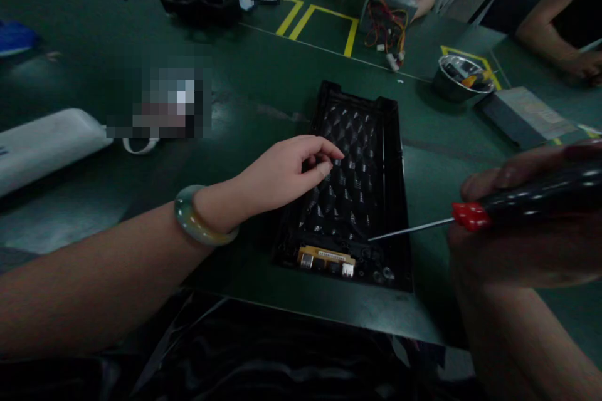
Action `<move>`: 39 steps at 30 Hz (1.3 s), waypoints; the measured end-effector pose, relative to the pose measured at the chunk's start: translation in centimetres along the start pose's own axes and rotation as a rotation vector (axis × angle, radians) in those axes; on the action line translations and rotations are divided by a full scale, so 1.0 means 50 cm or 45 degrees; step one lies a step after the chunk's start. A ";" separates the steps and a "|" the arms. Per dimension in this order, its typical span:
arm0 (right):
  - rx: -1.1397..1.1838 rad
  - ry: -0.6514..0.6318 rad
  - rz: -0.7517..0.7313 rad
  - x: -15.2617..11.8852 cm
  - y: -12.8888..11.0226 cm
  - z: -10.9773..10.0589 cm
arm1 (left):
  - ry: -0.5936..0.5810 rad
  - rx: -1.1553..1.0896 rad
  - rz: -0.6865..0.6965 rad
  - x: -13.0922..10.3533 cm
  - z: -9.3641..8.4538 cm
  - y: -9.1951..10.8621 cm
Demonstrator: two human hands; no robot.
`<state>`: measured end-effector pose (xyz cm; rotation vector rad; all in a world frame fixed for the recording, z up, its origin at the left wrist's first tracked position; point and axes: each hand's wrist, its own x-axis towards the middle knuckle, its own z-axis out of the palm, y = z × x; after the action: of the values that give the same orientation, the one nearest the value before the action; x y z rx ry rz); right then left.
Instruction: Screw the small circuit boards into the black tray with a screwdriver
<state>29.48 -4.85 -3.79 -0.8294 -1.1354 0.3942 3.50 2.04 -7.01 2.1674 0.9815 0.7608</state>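
The right hand (522,257) clasps a screwdriver (473,216); left of it, the black panel (360,182) lies long axis pointing away, beneath the nearer left hand (286,172), fingers loosely curled, thumb apart.

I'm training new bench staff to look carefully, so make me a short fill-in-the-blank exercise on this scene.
1. The screwdriver in the right hand has a ____ collar between its shaft and handle.
2. A bangle circles the person's ____ wrist.
3. The yellow-brown board sits at the near, not the ____, end of the black panel.
4. The marking lines on the green table are mostly ____ in colour.

Missing words: red; left; far; yellow.
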 end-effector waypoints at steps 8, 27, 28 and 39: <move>0.127 -0.013 -0.002 -0.020 -0.003 0.051 | -0.014 0.027 0.023 0.001 0.000 -0.002; 0.183 0.018 -0.022 -0.019 -0.019 0.024 | -0.652 -0.038 0.436 -0.006 -0.054 0.047; 0.184 0.018 -0.029 -0.020 -0.018 0.024 | -0.690 -0.039 0.447 -0.006 -0.054 0.048; 0.157 -0.026 -0.019 -0.025 -0.008 0.017 | -0.806 -0.050 0.455 -0.007 -0.051 0.050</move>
<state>28.18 -5.61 -4.15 -0.7098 -1.1240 0.4563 2.56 1.27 -3.63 2.3473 0.2581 0.1984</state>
